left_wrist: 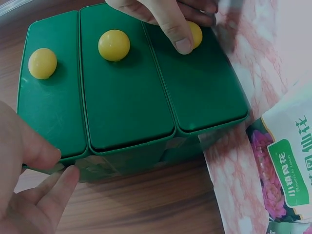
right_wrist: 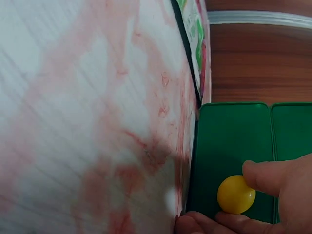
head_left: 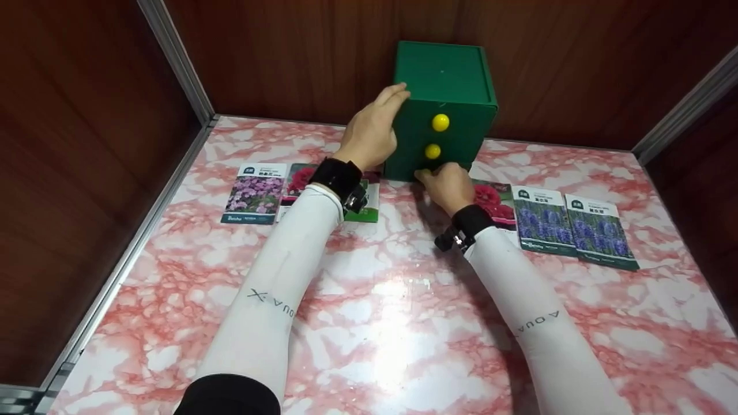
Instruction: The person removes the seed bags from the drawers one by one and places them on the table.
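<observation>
A green box with three stacked drawers (head_left: pixel 444 72) stands at the back of the table, its front towards me. Round yellow knobs mark the drawers, with the top knob (head_left: pixel 440 122) and the middle knob (head_left: pixel 432 151) uncovered. My right hand (head_left: pixel 452 187) pinches the bottom yellow knob (right_wrist: pixel 236 195) between thumb and fingers; the head view hides that knob behind the hand. At the box's upper left edge, my left hand (head_left: pixel 370 134) rests with fairly straight fingers against the side. In the left wrist view all three drawer fronts (left_wrist: pixel 124 97) look closed.
Flower seed packets lie on both sides of the box: a pink-flowered packet (head_left: pixel 253 196) at left, a red-flowered packet (head_left: pixel 494 202) and two purple-flowered packets (head_left: pixel 543 222) at right. My left wrist partly covers others. Brown panels (head_left: pixel 288 57) enclose the marbled table (head_left: pixel 369 346).
</observation>
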Tool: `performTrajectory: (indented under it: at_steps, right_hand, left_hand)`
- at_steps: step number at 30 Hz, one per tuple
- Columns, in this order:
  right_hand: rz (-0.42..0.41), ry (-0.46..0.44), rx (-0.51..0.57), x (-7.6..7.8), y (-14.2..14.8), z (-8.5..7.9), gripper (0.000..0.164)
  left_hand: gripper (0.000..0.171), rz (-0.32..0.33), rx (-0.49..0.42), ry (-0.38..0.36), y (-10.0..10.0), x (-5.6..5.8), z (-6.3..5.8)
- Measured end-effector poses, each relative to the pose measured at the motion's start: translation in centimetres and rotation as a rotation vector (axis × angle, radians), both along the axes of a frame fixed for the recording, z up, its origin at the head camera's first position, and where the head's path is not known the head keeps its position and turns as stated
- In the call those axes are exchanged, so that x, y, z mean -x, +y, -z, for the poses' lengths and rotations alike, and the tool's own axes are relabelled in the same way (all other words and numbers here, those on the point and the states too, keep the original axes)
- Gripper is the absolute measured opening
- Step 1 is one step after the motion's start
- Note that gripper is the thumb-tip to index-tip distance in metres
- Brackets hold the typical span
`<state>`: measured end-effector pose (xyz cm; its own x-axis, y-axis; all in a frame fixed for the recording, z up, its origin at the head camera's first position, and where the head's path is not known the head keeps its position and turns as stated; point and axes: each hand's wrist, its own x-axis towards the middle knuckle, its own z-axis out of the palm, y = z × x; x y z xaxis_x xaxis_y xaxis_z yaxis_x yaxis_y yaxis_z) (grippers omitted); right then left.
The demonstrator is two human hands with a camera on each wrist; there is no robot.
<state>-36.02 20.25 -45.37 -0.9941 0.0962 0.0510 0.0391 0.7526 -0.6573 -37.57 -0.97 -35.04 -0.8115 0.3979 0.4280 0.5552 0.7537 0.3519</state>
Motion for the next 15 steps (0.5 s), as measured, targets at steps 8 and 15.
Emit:
performTrajectory:
  at_steps: [8, 15]
  right_hand:
    - [-0.006, 0.002, -0.003, -0.22, -0.12, 0.22, 0.05]
    - [-0.001, -0.006, -0.039, -0.78, -0.12, 0.15, 0.053]
  left_hand:
    - [0.067, 0.005, 0.0, -0.017, 0.01, 0.07, 0.11]
    - [0.067, 0.016, -0.011, -0.017, -0.11, 0.02, 0.19]
